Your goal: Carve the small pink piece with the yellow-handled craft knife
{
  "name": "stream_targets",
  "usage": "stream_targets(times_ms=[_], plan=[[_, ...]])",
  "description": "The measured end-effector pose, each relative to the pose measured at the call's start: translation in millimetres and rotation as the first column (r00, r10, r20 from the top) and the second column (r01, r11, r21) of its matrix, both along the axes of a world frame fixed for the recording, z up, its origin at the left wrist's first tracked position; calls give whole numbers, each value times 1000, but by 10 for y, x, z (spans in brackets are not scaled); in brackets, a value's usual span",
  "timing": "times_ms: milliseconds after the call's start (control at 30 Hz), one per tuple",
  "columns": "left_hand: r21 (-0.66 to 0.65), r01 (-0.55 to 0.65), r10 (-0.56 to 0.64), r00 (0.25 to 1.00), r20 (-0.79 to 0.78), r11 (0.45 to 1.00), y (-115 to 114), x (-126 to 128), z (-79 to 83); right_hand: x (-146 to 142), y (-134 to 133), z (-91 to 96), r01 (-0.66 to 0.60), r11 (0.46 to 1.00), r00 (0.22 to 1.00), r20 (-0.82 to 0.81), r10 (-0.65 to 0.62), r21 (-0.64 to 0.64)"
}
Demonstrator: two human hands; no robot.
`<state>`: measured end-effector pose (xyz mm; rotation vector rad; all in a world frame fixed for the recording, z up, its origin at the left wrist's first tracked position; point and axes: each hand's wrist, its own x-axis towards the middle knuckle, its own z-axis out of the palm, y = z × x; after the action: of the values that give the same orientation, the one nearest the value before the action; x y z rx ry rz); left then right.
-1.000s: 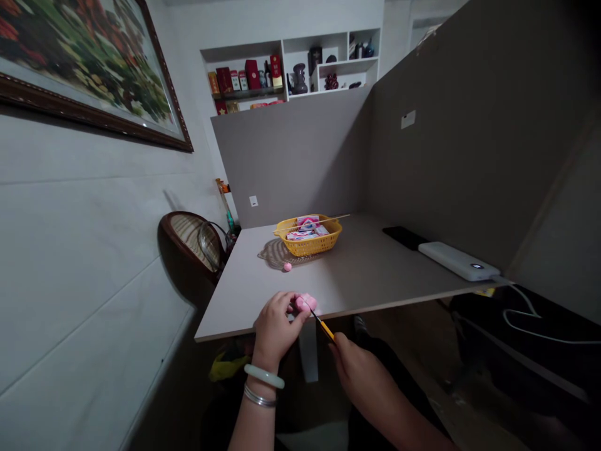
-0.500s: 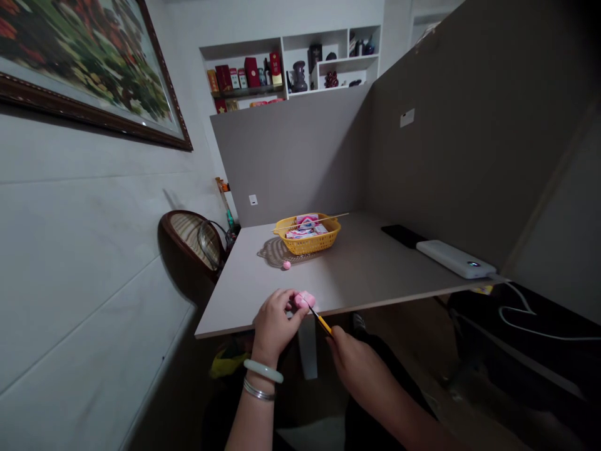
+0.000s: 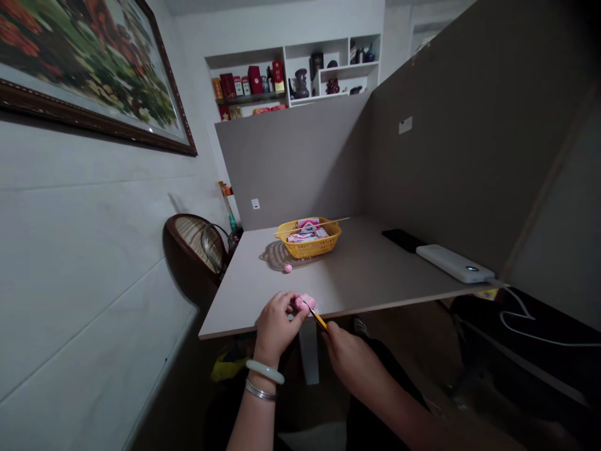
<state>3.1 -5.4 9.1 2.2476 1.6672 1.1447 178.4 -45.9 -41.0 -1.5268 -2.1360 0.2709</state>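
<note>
left hand (image 3: 276, 324) grip clamped on pink clay lump (image 3: 305, 302); right hand (image 3: 351, 363) grip clamped on yellow-handled pointed tool (image 3: 318, 320), tip working the lump.

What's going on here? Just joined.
A person sits at a grey tabletop. Their left hand holds a pink lump, maybe soft clay, and their right hand touches its dark tip of a yellow-handled tool to it. Farther back lie a small pink ball and a yellow basket of packets.
</note>
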Motion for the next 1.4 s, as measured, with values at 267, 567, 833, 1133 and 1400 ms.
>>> stream_targets(times_ms=[267,567,833,1133,1400], plan=[[-9,-8,8,1000,-10,1000,-7,0,1,6,-51,-12,15,999,1000,-24,-16,-36],[2,-15,15,1000,-12,1000,-2,4,-9,-5,-55,-35,16,997,998,-67,-21,-73],[-7,-26,26,1000,-8,1000,-7,7,-10,-32,38,-67,-6,1000,999,-48,5,-13],[3,-35,35,999,-21,999,6,12,-8,-33,29,-11,8,999,997,-75,-11,-47],[-8,-21,20,1000,-17,1000,2,9,-1,-17,-50,-30,15,993,993,-116,-29,-119]])
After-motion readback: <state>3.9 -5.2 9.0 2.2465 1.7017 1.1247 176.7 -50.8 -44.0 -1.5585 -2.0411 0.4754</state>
